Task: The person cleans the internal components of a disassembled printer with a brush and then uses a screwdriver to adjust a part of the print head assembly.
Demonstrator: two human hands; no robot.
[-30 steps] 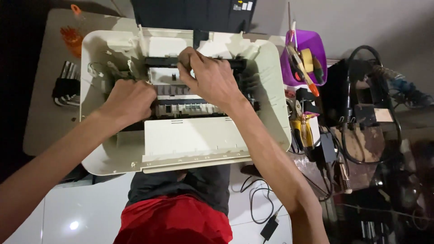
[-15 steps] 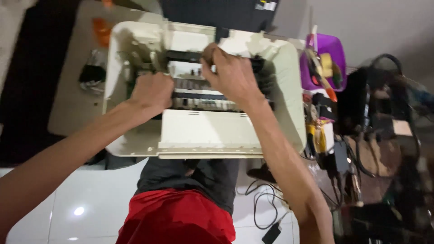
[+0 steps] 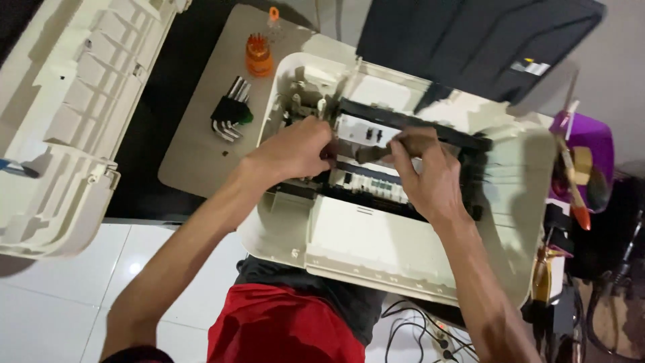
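Both hands are inside the opened cream printer body [image 3: 376, 242], which sits at the centre of the view against the person's lap. The left hand [image 3: 295, 151] is curled shut on a part of the mechanism at the printer's 10 o'clock corner, while the right hand [image 3: 423, 178] pinches what looks like a small dark piece just below the black crossbar [image 3: 410, 124]; what exactly the fingers grip is hidden. This looks like stripping down the inner carriage area, and working that part free would call for a steady pull with the left hand bracing. Room is tight: the printer walls hem both hands in. At 11 o'clock lie a set of hex keys [image 3: 230, 114] and an orange screwdriver-bit holder [image 3: 259, 55] on a grey mat [image 3: 195, 161]; the removed cream cover [image 3: 60, 128] lies at 9 o'clock, a purple tray [image 3: 594, 144] of tools at 3 o'clock.
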